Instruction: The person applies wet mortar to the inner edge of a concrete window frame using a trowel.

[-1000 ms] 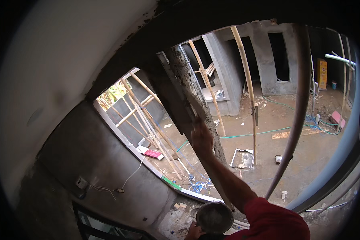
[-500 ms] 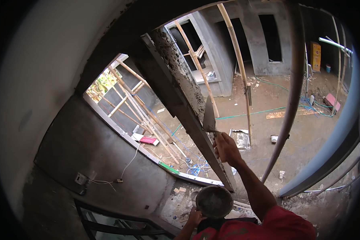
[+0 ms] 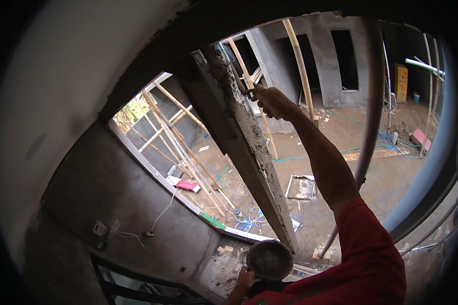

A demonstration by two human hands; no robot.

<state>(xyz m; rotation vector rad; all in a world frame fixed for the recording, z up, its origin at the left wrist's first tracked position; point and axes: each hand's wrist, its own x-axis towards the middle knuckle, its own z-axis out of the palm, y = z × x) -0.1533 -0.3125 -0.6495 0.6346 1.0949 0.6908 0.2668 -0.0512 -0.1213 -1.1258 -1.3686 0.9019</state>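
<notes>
Our right hand (image 3: pixel 274 103): fingers curled round trowel (image 3: pixel 248 92), up at rough column (image 3: pixel 252 129). Our left hand (image 3: pixel 247 279): fingers closed on bucket (image 3: pixel 271 260), low before us. We should angle trowel shallow, press evenly, hold bucket level.

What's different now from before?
The bare right hand has moved higher along the rough grey column, carrying the thin metal trowel. Nothing was newly grabbed or let go. The bare left hand still holds the round dark bucket low down.
</notes>
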